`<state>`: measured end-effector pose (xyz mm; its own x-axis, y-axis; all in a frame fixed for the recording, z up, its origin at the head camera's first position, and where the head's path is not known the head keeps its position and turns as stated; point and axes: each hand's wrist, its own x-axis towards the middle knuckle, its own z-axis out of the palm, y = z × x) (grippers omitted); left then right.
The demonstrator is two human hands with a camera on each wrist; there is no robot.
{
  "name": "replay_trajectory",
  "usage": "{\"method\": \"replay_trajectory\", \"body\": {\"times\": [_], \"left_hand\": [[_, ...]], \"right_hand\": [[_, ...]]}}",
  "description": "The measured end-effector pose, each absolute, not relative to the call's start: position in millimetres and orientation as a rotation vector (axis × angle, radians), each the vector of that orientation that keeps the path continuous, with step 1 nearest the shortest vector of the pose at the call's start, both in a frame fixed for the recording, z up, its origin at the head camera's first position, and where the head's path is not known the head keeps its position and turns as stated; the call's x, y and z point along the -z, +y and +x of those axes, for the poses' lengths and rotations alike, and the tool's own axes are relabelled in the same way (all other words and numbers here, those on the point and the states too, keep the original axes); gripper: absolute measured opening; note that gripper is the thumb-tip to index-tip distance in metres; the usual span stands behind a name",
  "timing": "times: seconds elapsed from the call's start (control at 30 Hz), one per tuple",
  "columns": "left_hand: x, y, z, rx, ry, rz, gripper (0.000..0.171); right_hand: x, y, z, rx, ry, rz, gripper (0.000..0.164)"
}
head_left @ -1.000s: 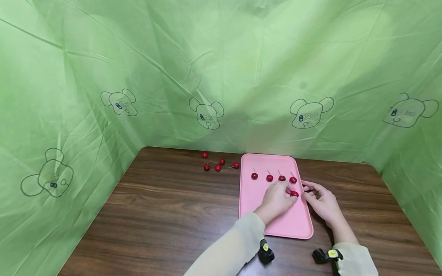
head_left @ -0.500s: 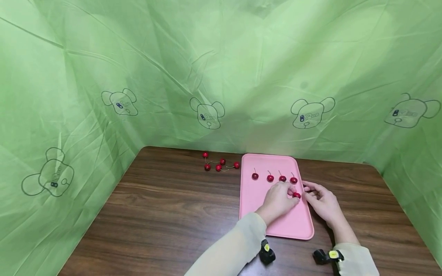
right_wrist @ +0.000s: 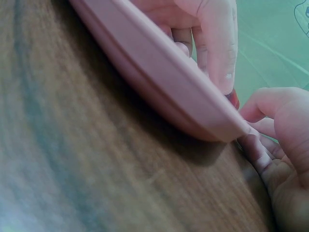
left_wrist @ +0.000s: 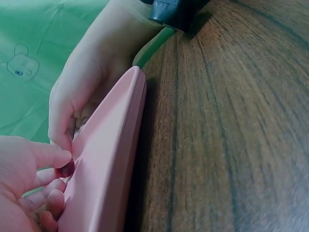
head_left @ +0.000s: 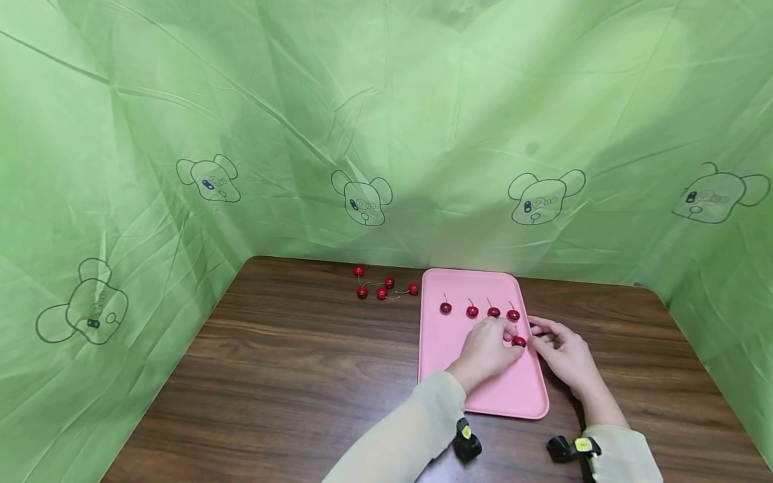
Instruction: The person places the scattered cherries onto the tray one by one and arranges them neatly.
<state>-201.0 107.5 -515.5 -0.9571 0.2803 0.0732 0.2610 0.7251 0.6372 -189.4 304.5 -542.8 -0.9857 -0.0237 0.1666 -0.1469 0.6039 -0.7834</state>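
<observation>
Cherry (head_left: 519,342) is pinched between thumb and finger of the left hand (head_left: 485,345), right of frame centre, inside the right rim of the pink tray (head_left: 507,392); fingertip hold suits something small and round, I'd say; can't tell from here if it bears on the tray; it's just below the rightmost of the row of four cherries (head_left: 472,312), stems toward the frame's top, presumably spaced to stay separate; right hand (head_left: 564,355) has fingers against the tray's right edge, likely steadying it; I can't tell if it clamps the rim; hands close but apart; five loose cherries (head_left: 382,294) lie on the table (head_left: 290,349), upper middle of frame, left of the tray.
</observation>
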Motion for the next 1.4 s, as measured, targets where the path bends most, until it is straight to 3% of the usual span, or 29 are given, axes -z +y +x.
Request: {"method": "replay_trajectory", "body": {"times": [0.4, 0.97, 1.2, 1.4], "left_hand": [[519, 105, -205, -1.202, 2.870, 0.483, 0.025], [488, 92, -193, -1.263, 2.777, 0.451, 0.029], [484, 58, -197, -1.366, 2.655, 0.645, 0.033], [476, 13, -210, -1.567, 2.492, 0.622, 0.034]], "right_hand": [[544, 306, -190, -1.328, -2.701, 0.143, 0.043], [544, 304, -188, -1.364, -2.682, 0.142, 0.042], [543, 303, -188, -1.374, -2.704, 0.119, 0.044], [542, 303, -188, -1.343, -2.749, 0.073, 0.045]]}}
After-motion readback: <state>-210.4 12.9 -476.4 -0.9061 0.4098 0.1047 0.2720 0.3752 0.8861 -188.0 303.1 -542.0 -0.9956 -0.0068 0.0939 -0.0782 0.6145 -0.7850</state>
